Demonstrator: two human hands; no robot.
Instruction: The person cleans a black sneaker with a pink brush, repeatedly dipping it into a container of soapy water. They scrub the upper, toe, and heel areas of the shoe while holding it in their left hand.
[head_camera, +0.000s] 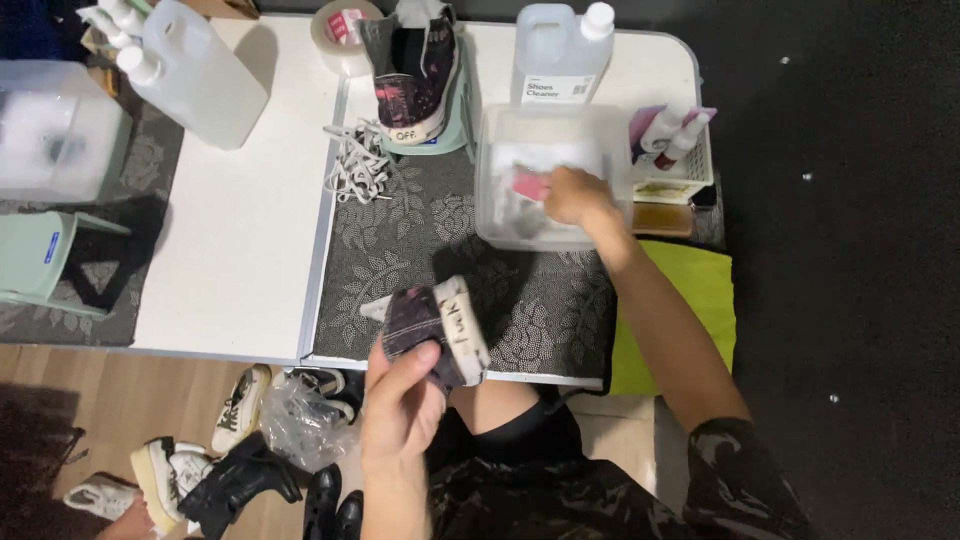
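Note:
My left hand grips a dark patterned sneaker with a white sole, held above the near edge of a grey leaf-patterned mat. My right hand reaches into a clear plastic tub on the mat and closes on a pink brush-like thing; what it is stays unclear. The matching sneaker stands on a pale green stand at the mat's far edge, with its white laces piled beside it.
A white table carries two translucent jugs and a tape roll. A small basket with spray bottles sits right of the tub, and a lime cloth lies below it. Shoes lie on the floor.

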